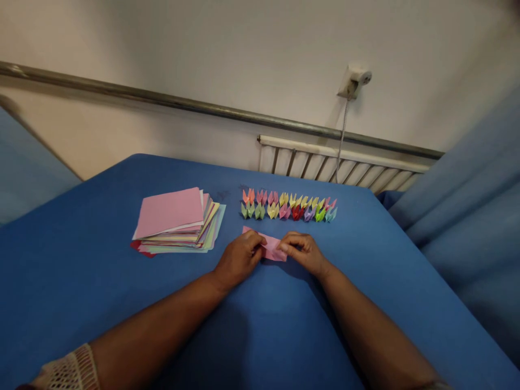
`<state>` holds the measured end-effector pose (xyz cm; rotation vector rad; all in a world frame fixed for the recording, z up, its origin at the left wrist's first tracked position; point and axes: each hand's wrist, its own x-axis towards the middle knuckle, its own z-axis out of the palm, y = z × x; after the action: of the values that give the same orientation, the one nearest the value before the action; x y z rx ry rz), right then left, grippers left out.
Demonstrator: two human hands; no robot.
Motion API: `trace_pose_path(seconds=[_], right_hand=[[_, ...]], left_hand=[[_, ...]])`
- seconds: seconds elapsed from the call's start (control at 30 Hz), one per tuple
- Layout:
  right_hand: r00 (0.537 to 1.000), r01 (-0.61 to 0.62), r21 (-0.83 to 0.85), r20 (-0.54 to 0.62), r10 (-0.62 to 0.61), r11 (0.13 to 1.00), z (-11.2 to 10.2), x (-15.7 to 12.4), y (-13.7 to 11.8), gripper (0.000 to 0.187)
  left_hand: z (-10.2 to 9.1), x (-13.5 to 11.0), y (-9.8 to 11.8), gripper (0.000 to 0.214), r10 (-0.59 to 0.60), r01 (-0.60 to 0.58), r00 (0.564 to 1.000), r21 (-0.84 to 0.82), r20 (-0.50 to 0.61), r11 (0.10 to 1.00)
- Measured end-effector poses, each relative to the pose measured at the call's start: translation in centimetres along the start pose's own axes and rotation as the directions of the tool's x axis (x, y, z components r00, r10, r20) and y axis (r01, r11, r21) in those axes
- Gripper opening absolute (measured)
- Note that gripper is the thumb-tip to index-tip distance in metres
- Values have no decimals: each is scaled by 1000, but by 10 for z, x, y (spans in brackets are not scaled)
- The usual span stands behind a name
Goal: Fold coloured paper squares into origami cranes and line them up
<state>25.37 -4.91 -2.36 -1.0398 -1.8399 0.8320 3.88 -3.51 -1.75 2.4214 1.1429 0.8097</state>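
Note:
A folded strip of pink paper [270, 245] lies on the blue table [122, 303] between my two hands. My left hand [239, 257] pinches its left part with curled fingers. At the strip's right end, my right hand [303, 252] has its fingers closed on the paper. Just beyond the hands stand two rows of several small folded paper pieces [288, 206] in pink, yellow, green, red and blue.
A stack of coloured paper sheets [176, 221] with a pink one on top lies left of the hands. Behind the table run a metal rail [170, 100], a white radiator [337, 162] and a wall plug with a cord [352, 81]. Blue fabric [475, 211] hangs at the right.

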Motion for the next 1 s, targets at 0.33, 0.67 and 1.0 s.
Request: trace_pose_path(seconds=[0.33, 0.67, 1.0], right_hand=[[892, -338, 76, -292, 345, 938, 4, 6, 40, 50], [989, -148, -322, -65, 134, 935, 1, 0, 38, 47], [997, 1, -258, -76, -22, 966, 0, 2, 22, 32]], left_hand=[[-6, 0, 6, 11, 157, -157, 988, -31, -14, 987], [-25, 7, 4, 35, 279, -331, 926, 197, 253, 923], [-25, 10, -30, 21, 255, -292, 915, 78, 314, 953]])
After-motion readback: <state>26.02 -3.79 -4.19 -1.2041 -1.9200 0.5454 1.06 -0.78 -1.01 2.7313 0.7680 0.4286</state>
